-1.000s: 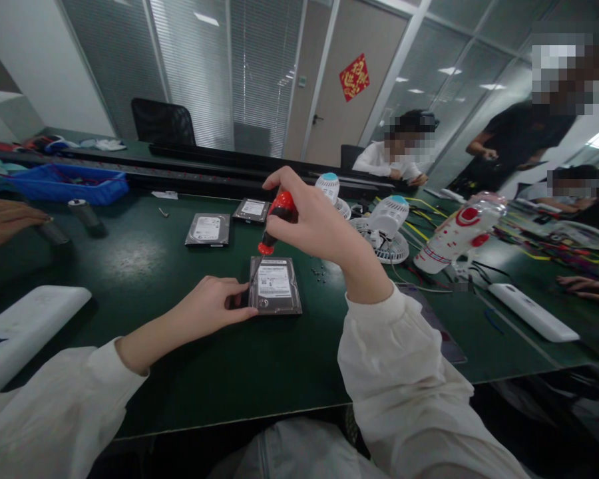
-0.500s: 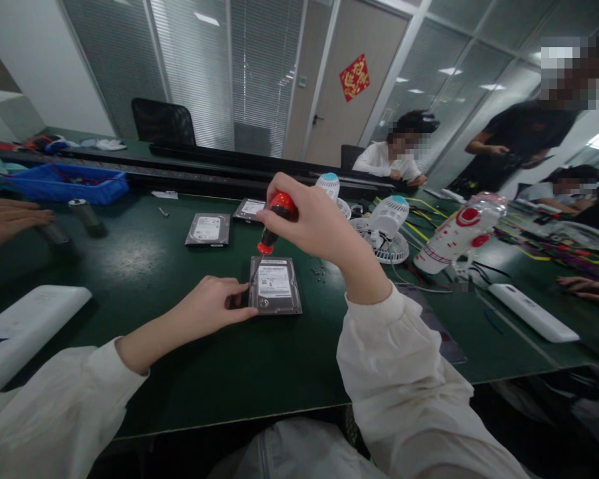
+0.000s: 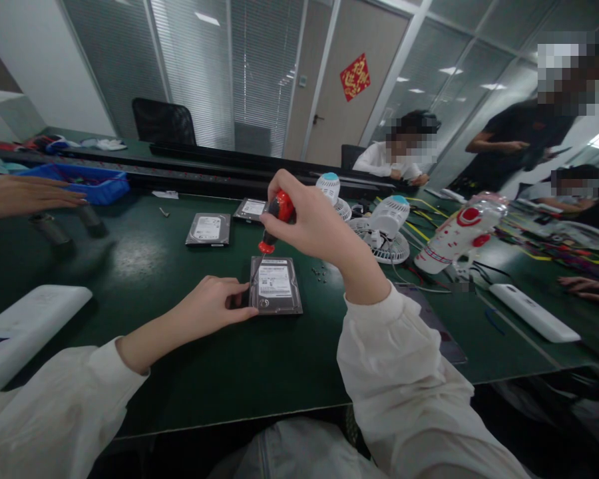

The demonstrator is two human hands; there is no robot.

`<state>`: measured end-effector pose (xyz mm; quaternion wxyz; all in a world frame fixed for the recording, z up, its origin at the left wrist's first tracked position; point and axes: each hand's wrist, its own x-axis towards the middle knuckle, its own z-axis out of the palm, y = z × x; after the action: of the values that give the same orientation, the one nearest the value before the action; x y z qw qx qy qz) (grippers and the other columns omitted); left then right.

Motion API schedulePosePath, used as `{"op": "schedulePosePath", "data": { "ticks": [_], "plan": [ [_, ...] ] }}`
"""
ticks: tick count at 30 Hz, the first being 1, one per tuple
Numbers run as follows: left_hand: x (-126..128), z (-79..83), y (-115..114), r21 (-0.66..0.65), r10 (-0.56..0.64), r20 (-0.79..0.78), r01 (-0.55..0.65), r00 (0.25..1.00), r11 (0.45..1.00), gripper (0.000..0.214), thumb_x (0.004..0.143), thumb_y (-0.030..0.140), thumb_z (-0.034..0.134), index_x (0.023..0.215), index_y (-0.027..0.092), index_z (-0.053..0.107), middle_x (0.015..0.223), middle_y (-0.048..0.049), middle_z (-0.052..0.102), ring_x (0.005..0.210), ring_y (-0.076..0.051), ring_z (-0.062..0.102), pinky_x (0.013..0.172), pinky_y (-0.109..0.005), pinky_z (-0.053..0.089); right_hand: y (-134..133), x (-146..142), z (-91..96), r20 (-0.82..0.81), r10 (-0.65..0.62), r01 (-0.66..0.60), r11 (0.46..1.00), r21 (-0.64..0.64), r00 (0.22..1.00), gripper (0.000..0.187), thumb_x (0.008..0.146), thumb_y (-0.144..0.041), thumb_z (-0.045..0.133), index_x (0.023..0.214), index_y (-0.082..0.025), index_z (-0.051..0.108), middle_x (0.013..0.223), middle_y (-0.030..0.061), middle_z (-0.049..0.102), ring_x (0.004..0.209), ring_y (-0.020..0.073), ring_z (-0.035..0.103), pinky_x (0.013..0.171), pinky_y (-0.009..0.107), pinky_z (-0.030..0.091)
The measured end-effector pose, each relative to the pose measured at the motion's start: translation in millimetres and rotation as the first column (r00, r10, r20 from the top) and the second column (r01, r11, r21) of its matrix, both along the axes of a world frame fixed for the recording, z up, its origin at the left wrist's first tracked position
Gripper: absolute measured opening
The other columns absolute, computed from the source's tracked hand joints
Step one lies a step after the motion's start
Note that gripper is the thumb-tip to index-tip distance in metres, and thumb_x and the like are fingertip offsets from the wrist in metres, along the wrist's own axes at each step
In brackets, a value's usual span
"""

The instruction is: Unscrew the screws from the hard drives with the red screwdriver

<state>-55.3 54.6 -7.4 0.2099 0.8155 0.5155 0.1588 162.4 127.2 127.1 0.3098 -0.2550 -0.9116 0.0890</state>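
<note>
A hard drive (image 3: 279,283) lies flat on the green table, its white label facing up. My left hand (image 3: 212,301) grips the drive's left edge between thumb and fingers. In my right hand (image 3: 309,216) is a red and black screwdriver (image 3: 281,207), wrapped by my fingers and held tilted over the drive. Its thin shaft points down to the drive's left side; I cannot make out what the tip touches. Several small screws (image 3: 320,273) are scattered just right of the drive. Two more hard drives, one nearer (image 3: 208,229) and one farther (image 3: 250,209), lie behind it.
White fans (image 3: 387,229) and a red-and-white bubble-gun-like toy (image 3: 459,233) stand at the right among cables. White oblong cases lie left (image 3: 34,332) and right (image 3: 534,313). A blue bin (image 3: 100,186) is at the back left. Another person's hand (image 3: 34,195) is above two metallic cylinders (image 3: 52,233).
The other person's hand at the left has moved right and up, over the cylinders. My right hand and the screwdriver have shifted very slightly; my left hand stays on the hard drive.
</note>
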Motion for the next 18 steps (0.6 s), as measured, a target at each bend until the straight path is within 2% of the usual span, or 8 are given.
{"op": "schedulePosePath", "data": {
  "ticks": [3,6,8,11,14,18],
  "plan": [
    [0.4,1.9,-0.9,-0.004,0.006,-0.01,-0.006,1.0,1.0,0.057,0.098,0.061,0.061,0.125,0.014,0.077,0.09,-0.0055,0.071,0.078,-0.023,0.067,0.071,-0.034,0.047,1.2,1.8,0.2,-0.025,0.097,-0.098,0.995,-0.035,0.995,0.018,0.089,-0.018,0.061,0.104,-0.022,0.05,0.089,-0.0018,0.056,0.072,0.0136,0.048,0.072,0.031,0.04],
    [1.1,1.8,-0.8,0.006,0.004,-0.02,-0.004,1.0,1.0,0.056,0.098,0.061,0.061,0.125,0.014,0.078,0.089,-0.0051,0.071,0.077,-0.023,0.067,0.071,-0.034,0.046,1.6,1.8,0.2,-0.017,0.125,-0.125,0.992,0.036,0.992,0.019,0.091,-0.02,0.061,0.109,-0.02,0.056,0.097,0.001,0.06,0.082,0.0153,0.053,0.078,0.031,0.043],
    [1.4,0.6,-0.2,0.015,0.001,-0.018,-0.001,1.0,1.0,0.055,0.098,0.06,0.061,0.125,0.015,0.078,0.088,-0.0048,0.071,0.077,-0.023,0.067,0.071,-0.034,0.045,1.5,1.1,0.6,-0.009,0.062,-0.061,0.996,0.068,0.998,0.019,0.098,-0.031,0.063,0.112,-0.019,0.061,0.098,0.0025,0.064,0.086,0.0174,0.056,0.08,0.033,0.042],
    [1.2,-1.1,0.6,0.012,0.002,-0.012,-0.001,1.0,1.0,0.053,0.098,0.06,0.062,0.122,0.015,0.078,0.088,-0.0048,0.071,0.076,-0.022,0.066,0.07,-0.033,0.045,1.7,0.5,1.4,-0.012,-0.072,0.073,0.995,0.07,0.997,0.03,0.104,-0.046,0.06,0.109,-0.017,0.068,0.09,0.0032,0.068,0.083,0.0192,0.06,0.077,0.033,0.041],
    [0.1,-1.3,0.1,0.01,0.005,-0.004,-0.005,1.0,1.0,0.053,0.098,0.061,0.062,0.122,0.016,0.078,0.089,-0.0047,0.071,0.075,-0.021,0.066,0.069,-0.033,0.046,3.0,1.8,1.6,-0.022,-0.07,0.071,0.994,0.086,0.997,0.03,0.103,-0.036,0.061,0.12,-0.014,0.071,0.1,0.0062,0.075,0.089,0.0207,0.066,0.081,0.034,0.044],
    [-1.4,-1.3,-0.9,0.023,0.002,-0.001,-0.002,1.0,1.0,0.053,0.099,0.061,0.062,0.123,0.016,0.078,0.088,-0.004,0.071,0.075,-0.021,0.066,0.069,-0.032,0.046,5.0,5.1,0.9,-0.048,0.038,-0.033,0.995,0.091,0.998,0.047,0.094,-0.018,0.061,0.14,-0.007,0.062,0.125,0.013,0.074,0.106,0.0229,0.069,0.095,0.036,0.05]
  ]
}}
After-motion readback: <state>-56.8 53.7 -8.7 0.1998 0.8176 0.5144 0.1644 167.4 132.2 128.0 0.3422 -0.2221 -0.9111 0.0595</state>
